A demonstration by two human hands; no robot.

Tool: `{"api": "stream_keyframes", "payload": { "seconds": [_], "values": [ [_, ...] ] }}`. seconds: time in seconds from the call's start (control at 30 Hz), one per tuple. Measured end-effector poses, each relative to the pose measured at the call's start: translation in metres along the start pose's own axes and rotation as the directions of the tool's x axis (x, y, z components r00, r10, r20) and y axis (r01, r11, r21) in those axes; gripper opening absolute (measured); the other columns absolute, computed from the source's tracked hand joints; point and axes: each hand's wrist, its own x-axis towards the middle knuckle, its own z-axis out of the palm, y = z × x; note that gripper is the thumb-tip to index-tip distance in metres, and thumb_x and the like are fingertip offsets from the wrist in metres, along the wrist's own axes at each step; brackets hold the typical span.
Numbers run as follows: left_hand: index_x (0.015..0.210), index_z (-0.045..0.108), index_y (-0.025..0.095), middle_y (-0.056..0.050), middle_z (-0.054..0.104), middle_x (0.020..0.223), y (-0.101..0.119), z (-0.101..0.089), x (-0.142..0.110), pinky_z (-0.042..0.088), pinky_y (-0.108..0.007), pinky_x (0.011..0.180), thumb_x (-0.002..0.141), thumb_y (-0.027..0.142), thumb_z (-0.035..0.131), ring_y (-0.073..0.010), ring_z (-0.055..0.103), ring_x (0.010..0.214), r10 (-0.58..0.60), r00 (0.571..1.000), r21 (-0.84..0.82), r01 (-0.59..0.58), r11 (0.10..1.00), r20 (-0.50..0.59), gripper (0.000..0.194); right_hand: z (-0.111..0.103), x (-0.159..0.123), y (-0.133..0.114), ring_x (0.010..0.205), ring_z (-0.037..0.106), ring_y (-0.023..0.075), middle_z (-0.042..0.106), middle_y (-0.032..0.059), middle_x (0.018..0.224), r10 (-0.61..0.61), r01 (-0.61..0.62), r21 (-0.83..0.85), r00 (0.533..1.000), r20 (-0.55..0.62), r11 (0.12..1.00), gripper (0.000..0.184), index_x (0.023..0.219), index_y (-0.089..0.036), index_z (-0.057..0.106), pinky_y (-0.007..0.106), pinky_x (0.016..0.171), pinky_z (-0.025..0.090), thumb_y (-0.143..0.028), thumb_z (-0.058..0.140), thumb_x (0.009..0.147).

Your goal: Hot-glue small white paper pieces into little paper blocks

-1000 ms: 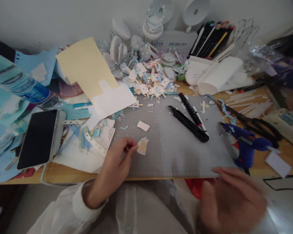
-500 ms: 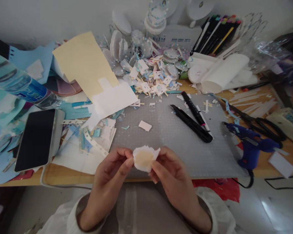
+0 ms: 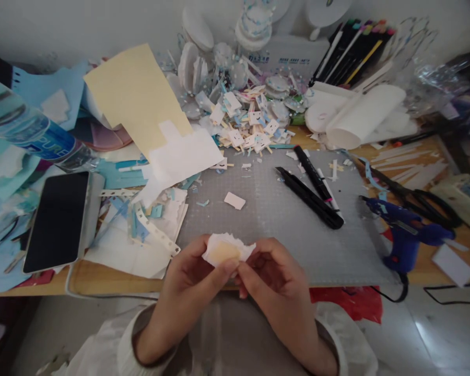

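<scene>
Head view: torn paper (image 3: 221, 250) sits pinched between the fingers (image 3: 227, 268).

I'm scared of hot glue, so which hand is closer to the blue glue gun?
Right. The right hand is left of the blue glue gun, across part of the grey mat; the left hand is farther left, beyond the right hand. Both hold torn paper.

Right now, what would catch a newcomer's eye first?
Probably the ragged white paper with a yellow patch, in the left hand and right hand at the front of the cutting mat. Then the blue glue gun at the right, and the heap of face-marked paper cutouts behind the mat.
</scene>
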Motion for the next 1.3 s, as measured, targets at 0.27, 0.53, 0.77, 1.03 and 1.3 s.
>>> {"api": "stream_keyframes", "payload": {
  "seconds": [0.27,0.53,0.77,1.03,1.3],
  "values": [
    [0.083,0.070,0.018,0.003,0.065,0.074,0.015,-0.012,0.008,0.046,-0.014,0.063,0.080,0.026,0.073,-0.0073,0.055,0.068,-0.118,0.989,0.003,0.118,0.993,0.086,0.009,-0.015,0.007,-0.007,0.062,0.059,0.0091,0.061,0.0003,0.075,0.001,0.003,-0.080,0.998,0.058,0.997,0.008,0.090,-0.021,0.062,0.015,0.051,0.054,-0.019,0.064,0.082],
    [0.088,0.068,0.017,0.001,0.063,0.078,0.017,-0.012,0.007,0.049,-0.018,0.063,0.077,0.029,0.075,-0.0103,0.056,0.071,-0.185,0.974,-0.037,0.191,0.981,0.127,0.017,-0.020,0.009,-0.007,0.046,0.049,0.0050,0.055,-0.0034,0.057,0.063,-0.055,-0.156,0.997,0.043,0.986,0.013,0.074,-0.018,0.057,0.010,0.041,0.044,-0.024,0.064,0.084],
    [0.086,0.067,0.019,0.004,0.060,0.075,0.007,-0.011,0.006,0.045,-0.013,0.063,0.078,0.017,0.075,-0.0060,0.053,0.068,-0.078,0.990,-0.062,0.085,0.994,0.114,0.011,-0.018,0.002,-0.010,0.050,0.052,0.0066,0.057,-0.0019,0.062,0.096,-0.090,-0.129,0.995,0.040,0.988,0.011,0.078,-0.018,0.058,0.012,0.043,0.046,-0.025,0.062,0.085],
    [0.087,0.068,0.020,0.004,0.062,0.074,0.008,-0.012,0.006,0.048,-0.013,0.063,0.077,0.015,0.075,-0.0057,0.055,0.067,-0.080,0.991,-0.099,0.090,0.991,0.106,0.013,-0.016,0.002,-0.010,0.049,0.051,0.0054,0.055,-0.0038,0.060,0.128,-0.115,-0.132,0.987,0.095,0.985,0.008,0.077,-0.019,0.058,0.011,0.042,0.040,-0.021,0.061,0.084],
    [0.085,0.068,0.018,0.003,0.063,0.072,0.011,-0.011,0.005,0.048,-0.016,0.061,0.071,0.017,0.079,-0.0073,0.055,0.066,-0.085,0.994,-0.082,0.091,0.993,0.066,0.017,-0.016,-0.003,-0.009,0.065,0.056,0.0081,0.059,-0.0032,0.073,-0.132,0.163,-0.375,0.985,0.109,0.913,0.010,0.081,-0.023,0.061,0.015,0.058,0.047,-0.013,0.061,0.084]
  ]
}}
